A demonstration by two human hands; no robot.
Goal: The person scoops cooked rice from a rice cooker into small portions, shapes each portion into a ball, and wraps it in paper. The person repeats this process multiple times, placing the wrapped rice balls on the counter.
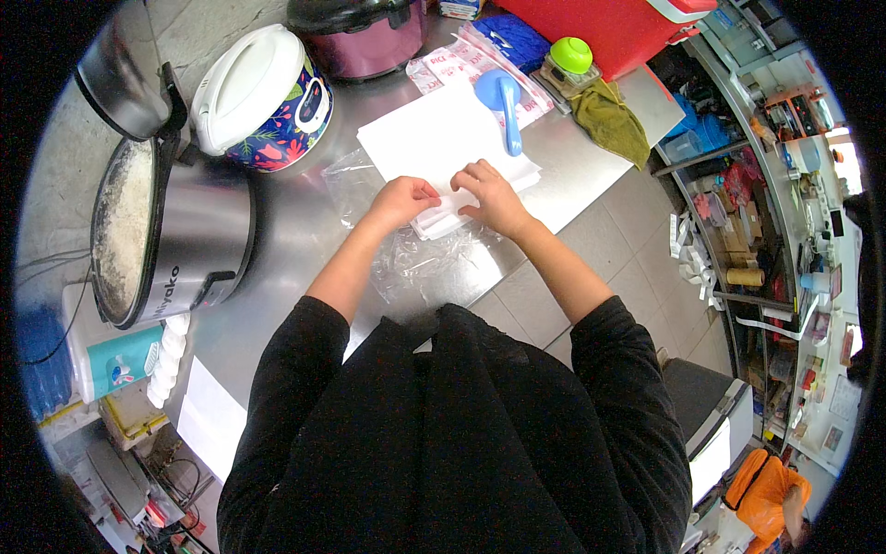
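Both hands are over the near end of a stack of white paper sheets [422, 131] on a steel table. My left hand [405, 201] pinches thumb and fingers together at a white sheet's edge; whether the sheet is between them is hard to tell. My right hand [490, 196] rests on the paper with curved, parted fingers. Clear plastic film [415, 260] lies crumpled under and in front of the stack. A blue rice paddle [511, 118] and a round blue piece [493, 88] lie at the stack's far right, by a printed plastic rice wrapper [443, 68].
An open Miyako rice cooker [201, 228] holding rice stands left, beside a floral container with a white lid [252, 90]. Behind are a purple cooker [367, 41] and a red cooler box [595, 31]. A green bowl [571, 55] and an olive cloth [609, 124] lie right.
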